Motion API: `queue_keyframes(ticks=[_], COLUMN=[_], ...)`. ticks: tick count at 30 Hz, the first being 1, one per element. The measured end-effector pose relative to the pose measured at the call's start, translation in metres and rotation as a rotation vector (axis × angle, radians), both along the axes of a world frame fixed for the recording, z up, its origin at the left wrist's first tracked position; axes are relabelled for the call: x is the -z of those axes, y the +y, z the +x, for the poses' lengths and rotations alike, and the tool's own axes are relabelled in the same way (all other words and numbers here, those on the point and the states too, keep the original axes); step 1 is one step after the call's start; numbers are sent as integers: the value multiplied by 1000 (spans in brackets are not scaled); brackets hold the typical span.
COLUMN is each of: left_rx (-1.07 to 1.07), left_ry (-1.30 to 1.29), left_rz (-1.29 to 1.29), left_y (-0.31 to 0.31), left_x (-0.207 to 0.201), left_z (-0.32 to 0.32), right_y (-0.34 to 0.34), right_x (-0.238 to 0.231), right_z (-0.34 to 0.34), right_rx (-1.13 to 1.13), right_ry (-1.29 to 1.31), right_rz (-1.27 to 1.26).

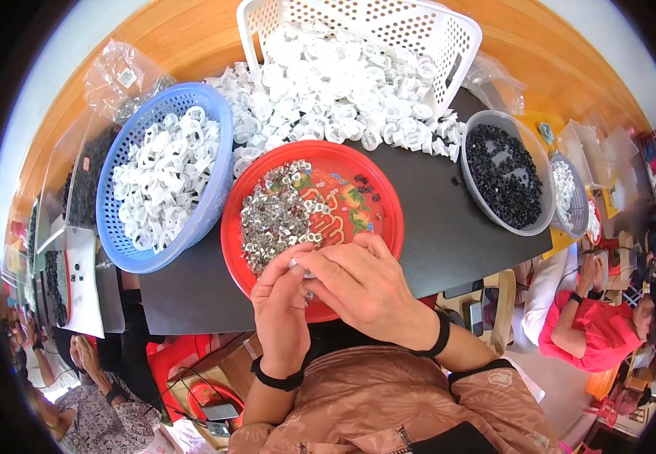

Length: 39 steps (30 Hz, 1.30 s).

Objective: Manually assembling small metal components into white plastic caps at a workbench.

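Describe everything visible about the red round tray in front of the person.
The red tray is a shallow round dish, plastic by the look, with a raised rim and a colourful fruit-like print on its floor. It lies flat on the dark table, its left rim against the blue basket. A heap of small silvery metal pieces covers its left half; a few small black bits lie at upper right. The left hand and right hand meet over its near edge, hiding that part.
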State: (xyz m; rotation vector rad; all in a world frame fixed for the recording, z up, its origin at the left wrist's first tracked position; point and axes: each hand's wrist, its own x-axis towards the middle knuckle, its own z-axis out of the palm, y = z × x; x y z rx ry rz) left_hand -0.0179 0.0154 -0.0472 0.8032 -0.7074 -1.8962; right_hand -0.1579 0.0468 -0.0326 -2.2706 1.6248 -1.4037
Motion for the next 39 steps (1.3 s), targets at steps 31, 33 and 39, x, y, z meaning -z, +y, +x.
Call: queue_keyframes(ticks=[31,33,39], left_rx=[91,108,54], left_ry=[-115,-137,-117], left_rz=[-50,-76,-121], left_y=[-4,-4,0], left_x=[-12,-10,-16], left_z=[1,-1,-17], right_y=[-65,-56,-33], right_x=[-11,-32,-35], right_z=[-86,-73,-40], right_rx=[34,-119,-294], right_ry=[648,-63,-766], right_rz=[383,661,817])
